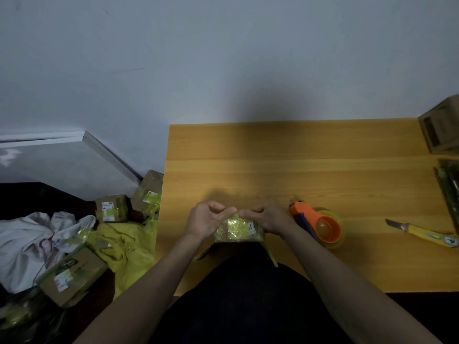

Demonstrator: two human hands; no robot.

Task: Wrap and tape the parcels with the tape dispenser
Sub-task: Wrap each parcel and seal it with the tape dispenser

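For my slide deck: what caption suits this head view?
Both hands press tape onto a parcel; tape dispenser beside it.

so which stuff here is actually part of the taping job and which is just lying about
In use: small cardboard parcel with yellow-green tape, left hand, right hand, orange tape dispenser.

Lying about: yellow utility knife, white cloth, taped cardboard boxes on the floor.
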